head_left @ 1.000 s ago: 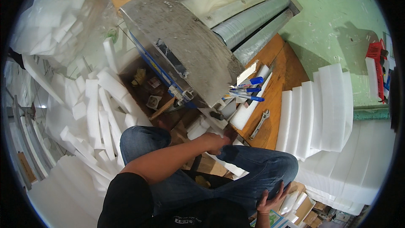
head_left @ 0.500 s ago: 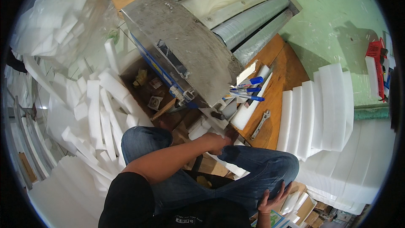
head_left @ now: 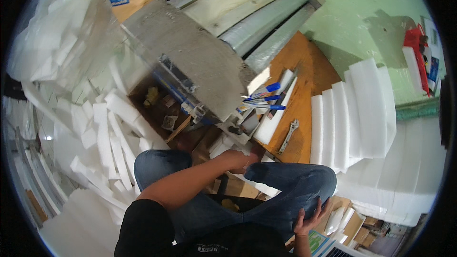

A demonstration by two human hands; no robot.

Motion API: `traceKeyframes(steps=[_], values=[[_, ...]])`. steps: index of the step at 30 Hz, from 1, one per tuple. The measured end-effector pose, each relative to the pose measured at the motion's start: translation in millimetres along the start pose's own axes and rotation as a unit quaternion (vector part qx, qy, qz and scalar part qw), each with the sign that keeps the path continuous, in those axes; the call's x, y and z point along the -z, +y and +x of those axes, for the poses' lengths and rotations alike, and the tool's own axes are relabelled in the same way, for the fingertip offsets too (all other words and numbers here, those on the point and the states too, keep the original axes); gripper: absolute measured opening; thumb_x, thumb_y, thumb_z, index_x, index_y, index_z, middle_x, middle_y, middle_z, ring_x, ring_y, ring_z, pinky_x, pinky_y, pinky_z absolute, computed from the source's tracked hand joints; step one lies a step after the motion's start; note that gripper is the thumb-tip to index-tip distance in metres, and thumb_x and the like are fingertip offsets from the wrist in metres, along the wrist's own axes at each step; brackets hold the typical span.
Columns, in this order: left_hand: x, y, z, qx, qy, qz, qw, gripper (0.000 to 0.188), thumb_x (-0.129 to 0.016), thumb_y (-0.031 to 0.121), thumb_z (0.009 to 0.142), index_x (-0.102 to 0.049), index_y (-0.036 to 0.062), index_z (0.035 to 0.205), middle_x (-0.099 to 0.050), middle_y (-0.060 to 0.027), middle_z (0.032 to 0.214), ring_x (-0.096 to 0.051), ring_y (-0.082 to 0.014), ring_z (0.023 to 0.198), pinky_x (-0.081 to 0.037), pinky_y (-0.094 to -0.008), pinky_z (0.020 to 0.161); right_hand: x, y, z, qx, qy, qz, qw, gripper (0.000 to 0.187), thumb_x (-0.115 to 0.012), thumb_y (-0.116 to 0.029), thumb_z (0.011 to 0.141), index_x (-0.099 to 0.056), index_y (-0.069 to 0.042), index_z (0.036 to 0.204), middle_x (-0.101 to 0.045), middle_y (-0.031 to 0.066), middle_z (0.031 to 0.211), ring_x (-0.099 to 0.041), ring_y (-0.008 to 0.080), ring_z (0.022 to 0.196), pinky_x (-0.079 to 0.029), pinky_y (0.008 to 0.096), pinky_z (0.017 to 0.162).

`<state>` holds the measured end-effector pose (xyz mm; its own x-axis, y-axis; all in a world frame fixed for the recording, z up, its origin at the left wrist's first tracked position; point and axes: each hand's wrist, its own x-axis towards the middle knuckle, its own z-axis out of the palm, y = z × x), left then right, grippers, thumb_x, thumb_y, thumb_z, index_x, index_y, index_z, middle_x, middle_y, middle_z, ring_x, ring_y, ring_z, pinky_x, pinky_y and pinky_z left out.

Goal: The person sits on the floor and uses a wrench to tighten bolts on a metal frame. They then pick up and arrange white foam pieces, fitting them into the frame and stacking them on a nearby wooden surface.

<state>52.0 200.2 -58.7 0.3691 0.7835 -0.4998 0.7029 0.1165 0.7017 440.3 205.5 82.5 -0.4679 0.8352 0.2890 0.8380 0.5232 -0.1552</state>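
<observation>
My left hand (head_left: pixel 234 161) reaches across in front of my body, close to the inner side of my right leg. Its fingers curl inward, and what they hold, if anything, is hidden. My right hand (head_left: pixel 309 218) rests on the outer side of my bent right knee (head_left: pixel 320 181), fingers spread and holding nothing. Just ahead of my left hand lie white foam pieces (head_left: pixel 220 145). A little further right, an adjustable wrench (head_left: pixel 288 136) lies on a wooden board (head_left: pixel 304 114) next to a white foam strip (head_left: pixel 273 123). Several blue-capped pens (head_left: pixel 266 100) stick out by the machine's corner.
A grey metal machine (head_left: pixel 185 52) with rollers (head_left: pixel 266 21) stands ahead, an open carton (head_left: pixel 150 100) beside it. Loose foam strips (head_left: pixel 105 138) heap up at left, below a bag of foam (head_left: pixel 62 33). Curved foam slabs (head_left: pixel 354 114) stand at right near a green wall (head_left: pixel 352 14).
The view has shifted a little, so the machine and board sit further left. My left hand stays near the same place by my leg; my right hand remains on the knee.
</observation>
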Motion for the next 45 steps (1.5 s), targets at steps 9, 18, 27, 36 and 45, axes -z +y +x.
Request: traceKeyframes(steps=[9,18,27,36,45], values=[[-13.4,-25.1,18.0,0.003,0.042,0.014,0.999,0.046,-0.073,0.043,0.091,-0.068,0.004,0.115,-0.072,-0.0217,0.116,-0.069,-0.0405,0.111,-0.055,-0.0515,0.094,4.3,3.8,-1.3,-0.022,0.013,0.046,0.999,0.066,-0.069,-0.028,0.087,-0.052,-0.002,0.146,-0.027,0.0334,0.162,-0.029,0.052,0.15,-0.023,0.059,0.122],[-19.3,-27.5,27.6,0.04,-0.016,0.057,0.997,0.052,-0.071,0.046,0.093,-0.062,0.0073,0.127,-0.071,-0.0206,0.119,-0.066,-0.0411,0.115,-0.053,-0.0504,0.097,5.0,7.5,-8.0,-0.031,0.033,0.067,0.997,0.067,-0.07,-0.025,0.083,-0.054,-0.001,0.144,-0.029,0.0325,0.162,-0.031,0.0518,0.149,-0.024,0.0576,0.123],[-9.0,-20.9,19.9,0.042,-0.02,0.046,0.998,0.051,-0.07,0.045,0.093,-0.064,0.0045,0.124,-0.071,-0.0226,0.117,-0.066,-0.0417,0.114,-0.053,-0.0505,0.096,0.2,10.6,-9.1,-0.038,0.041,0.074,0.996,0.066,-0.072,-0.026,0.082,-0.055,-0.002,0.142,-0.031,0.0343,0.16,-0.032,0.053,0.148,-0.024,0.0606,0.121],[-29.0,-43.0,26.5,0.039,0.014,0.051,0.998,0.045,-0.071,0.044,0.091,-0.071,0.0053,0.114,-0.072,-0.0222,0.115,-0.068,-0.0406,0.112,-0.055,-0.0491,0.095,0.3,11.6,-7.8,-0.029,0.029,0.046,0.998,0.064,-0.068,-0.034,0.09,-0.054,-0.004,0.145,-0.03,0.0318,0.162,-0.03,0.0514,0.15,-0.022,0.0611,0.122],[19.2,-5.3,-82.1,0.015,0.109,-0.097,0.989,0.035,-0.067,0.037,0.098,-0.072,0.0046,0.113,-0.074,-0.0197,0.104,-0.071,-0.0333,0.1,-0.055,-0.0429,0.088,0.0,8.6,-5.0,-0.035,0.024,0.068,0.997,0.064,-0.069,-0.03,0.089,-0.054,-0.003,0.145,-0.029,0.031,0.163,-0.028,0.051,0.151,-0.021,0.0617,0.122]])
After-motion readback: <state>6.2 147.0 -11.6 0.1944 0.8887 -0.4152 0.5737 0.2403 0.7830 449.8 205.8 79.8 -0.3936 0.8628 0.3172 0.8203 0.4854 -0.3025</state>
